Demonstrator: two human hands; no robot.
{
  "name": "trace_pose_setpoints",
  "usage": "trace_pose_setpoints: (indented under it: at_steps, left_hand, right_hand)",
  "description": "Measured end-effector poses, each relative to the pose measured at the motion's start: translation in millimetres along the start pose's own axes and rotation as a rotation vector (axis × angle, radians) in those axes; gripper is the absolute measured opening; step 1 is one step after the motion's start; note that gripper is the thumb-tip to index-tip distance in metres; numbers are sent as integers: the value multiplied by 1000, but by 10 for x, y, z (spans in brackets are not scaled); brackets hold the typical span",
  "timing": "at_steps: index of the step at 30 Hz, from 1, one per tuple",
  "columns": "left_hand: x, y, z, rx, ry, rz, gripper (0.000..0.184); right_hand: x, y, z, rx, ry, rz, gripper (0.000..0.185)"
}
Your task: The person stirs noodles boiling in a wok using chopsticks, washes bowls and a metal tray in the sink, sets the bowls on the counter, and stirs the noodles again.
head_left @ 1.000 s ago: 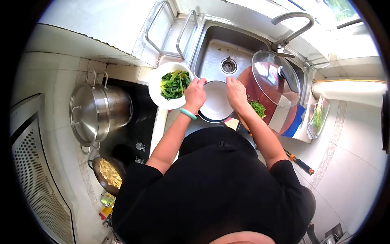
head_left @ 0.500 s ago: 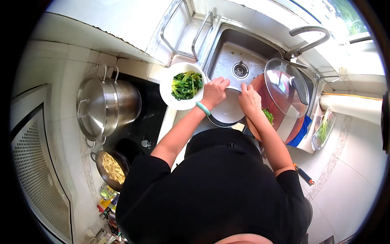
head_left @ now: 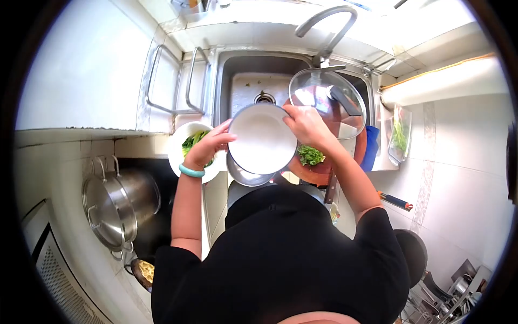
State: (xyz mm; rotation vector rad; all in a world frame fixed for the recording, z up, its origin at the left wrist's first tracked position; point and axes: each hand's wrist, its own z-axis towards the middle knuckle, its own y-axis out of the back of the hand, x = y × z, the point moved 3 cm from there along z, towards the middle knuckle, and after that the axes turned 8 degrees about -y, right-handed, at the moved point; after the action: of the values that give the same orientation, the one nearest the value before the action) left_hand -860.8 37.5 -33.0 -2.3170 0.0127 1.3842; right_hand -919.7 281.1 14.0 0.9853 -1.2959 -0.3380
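Observation:
A white bowl (head_left: pixel 263 139) with a dark rim hangs level between my two hands at the sink's front edge, its inside showing bare. My left hand (head_left: pixel 208 147), with a turquoise bangle at its wrist, grips the bowl's left side, thumb on the rim. On the opposite rim, my right hand (head_left: pixel 307 125) is closed around the edge. Partly under my left hand stands another white bowl (head_left: pixel 177 154) of green leafy vegetables. Below the held bowl, a greyish curved vessel (head_left: pixel 249 177) shows only in part.
Behind the bowl lies the steel sink (head_left: pixel 237 75) with its tap (head_left: pixel 337 32). A glass lid (head_left: pixel 329 89) rests over a round chopping board (head_left: pixel 318 175), where chopped greens (head_left: pixel 311 155) and a knife (head_left: pixel 331 189) lie. A big steel pot (head_left: pixel 121 208) stands left, near a pan (head_left: pixel 144 274).
My view has turned toward the right. Both hands have brought the white bowl up and tipped it so more of its inside faces me; my left hand has shifted to its left side.

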Motion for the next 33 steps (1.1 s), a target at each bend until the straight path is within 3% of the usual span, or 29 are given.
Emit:
trace_pose_setpoints:
  at_steps: [1,2,4,8,10,12,14,16,18,24,26,28,30,33]
  left_hand:
    - [-49,-77,35,137,-30,-240,65]
    - [-46,-143,62,84,-42,-373,63]
    - [82,-96,217,70,16,-436,60]
    - [67,-161,465,65,-68,-358,55]
    - [74,-169,605,-14,-59,-455,53]
    - [153,-96,820,-102,-63,-431,41]
    - [86,-168,988,-193,-120,-402,42]
    - [50,-206,1181,-236,-185,-481,22]
    - [-22,-246,1338,-252,-223,-509,17]
    - [-31,-273,1546,-251,-304,-535,39]
    - [-62,-309,1580,-256,-302,-595,45]
    - [-48,-326,1604,-269,-299,-604,45]
    - [-3,-315,1602,-282,-291,-611,45]
    - [72,-282,1628,-264,-289,-590,34]
  right_hand:
    - [-32,72,45,-29,-19,15,22]
    - [-61,133,99,-59,-38,34,23]
    - [-127,192,205,21,-86,15,25]
    - [-382,282,418,63,-172,122,33]
    - [-656,456,556,298,-644,375,38]
    - [-1522,510,809,-57,-452,-22,39]
    - [-1926,695,867,-300,-578,-400,36]
    - [-2485,645,938,-465,-438,-473,34]
    - [-2721,634,1027,-385,-412,-427,30]
    - [-2835,479,1040,-482,-261,-568,29]
    - [-2684,503,1015,-264,-445,-610,30]
    - [-2589,580,1021,-288,-358,-591,33]
    - [-2546,610,1014,-58,-591,-457,35]
    - [-2432,608,909,-222,-561,-493,43]
